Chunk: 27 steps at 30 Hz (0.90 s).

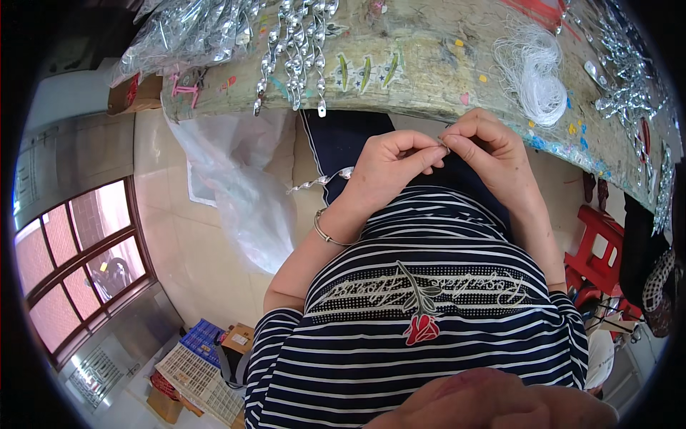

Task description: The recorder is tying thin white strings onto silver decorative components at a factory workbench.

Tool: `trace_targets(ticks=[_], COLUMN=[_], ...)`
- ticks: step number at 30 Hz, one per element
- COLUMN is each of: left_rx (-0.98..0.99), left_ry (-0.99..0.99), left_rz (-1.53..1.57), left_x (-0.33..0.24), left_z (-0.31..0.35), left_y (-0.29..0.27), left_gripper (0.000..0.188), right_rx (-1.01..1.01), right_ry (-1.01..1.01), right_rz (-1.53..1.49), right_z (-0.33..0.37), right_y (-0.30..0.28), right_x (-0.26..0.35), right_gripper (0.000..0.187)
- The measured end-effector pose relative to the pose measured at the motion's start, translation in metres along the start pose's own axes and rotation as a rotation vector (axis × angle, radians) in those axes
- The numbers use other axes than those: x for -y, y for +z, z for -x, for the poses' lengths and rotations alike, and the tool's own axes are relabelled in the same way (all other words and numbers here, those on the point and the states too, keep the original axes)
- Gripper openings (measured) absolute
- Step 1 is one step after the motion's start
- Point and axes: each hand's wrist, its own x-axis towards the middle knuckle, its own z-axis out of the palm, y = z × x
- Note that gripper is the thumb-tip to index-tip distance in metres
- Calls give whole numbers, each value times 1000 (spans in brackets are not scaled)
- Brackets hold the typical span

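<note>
Over my lap, just in front of the table edge, my two hands meet with their fingertips pinched together. Thumb and forefinger of my left hand (389, 166) press on something tiny. A shiny silver twisted strip (321, 180) sticks out to the left from behind that hand, which seems to hold it; its other end is hidden. My right hand (494, 151) pinches at the same spot, and what lies between its fingertips is too small to make out. Ahead of my hands, more silver twisted strips (294, 53) hang over the table edge.
The worn table (429, 68) carries a bundle of white string (536, 82), green leaf-like stickers (366, 73) and silver tinsel (632, 86). A translucent plastic sheet (243, 179) hangs at the left. A red stool (597, 243) stands at the right, crates (200, 375) at the lower left.
</note>
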Motion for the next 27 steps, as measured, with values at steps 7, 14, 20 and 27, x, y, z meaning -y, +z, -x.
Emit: trace_targets(ticks=[7,14,20,27], left_rx=[28,23,13,-70], left_ry=[5,-8,9,27], left_rz=[-45,-23,106,57], left_x=[1,1,6,0], left_z=[1,1,-2,-1], left_y=[-2,-2,-1,2], left_gripper=[11,15,18,13], right_rx=[38,7,-5,-17], right_ry=[-21,18,11,18], right_rz=[80,-72,-71,-56], right_z=[-2,-4,-4,-3], right_y=[1,0,-1,3], right_x=[1,-1,-1,-2], right_gripper=[7,5,6,6])
